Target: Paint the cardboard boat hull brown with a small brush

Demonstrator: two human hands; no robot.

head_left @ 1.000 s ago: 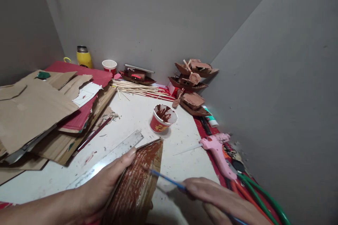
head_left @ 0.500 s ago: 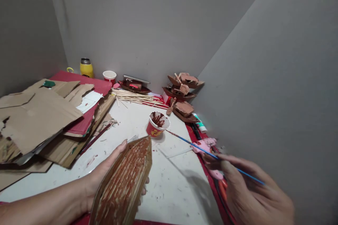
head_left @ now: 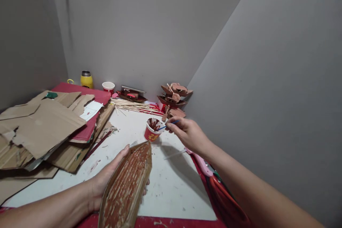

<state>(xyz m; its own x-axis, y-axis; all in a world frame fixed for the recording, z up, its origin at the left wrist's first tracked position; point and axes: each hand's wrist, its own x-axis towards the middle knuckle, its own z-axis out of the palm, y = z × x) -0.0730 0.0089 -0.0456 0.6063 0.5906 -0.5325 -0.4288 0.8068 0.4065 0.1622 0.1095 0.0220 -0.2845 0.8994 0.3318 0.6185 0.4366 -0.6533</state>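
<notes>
Grey walls (head_left: 133, 25) box in a speckled white work surface (head_left: 171, 199), with torn cardboard (head_left: 56, 124) heaped at left and small model boats (head_left: 172, 102) stacked far off. Near the centre, the left hand (head_left: 107, 176) is clamped round the paint-streaked boat hull (head_left: 125, 188), while the right hand (head_left: 188, 131) pinches a blue brush (head_left: 162, 127) dipping into the red paper cup (head_left: 152, 136). Wiping the bristles lightly on the rim should avoid drips and pooling between the ridges.

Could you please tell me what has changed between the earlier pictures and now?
The right hand has moved forward, taking the brush from the boat to the paint cup, its tip now inside the rim. The view has tilted up somewhat. Nothing was let go: the left hand still holds the boat, and the paint cup and sticks stayed put.
</notes>
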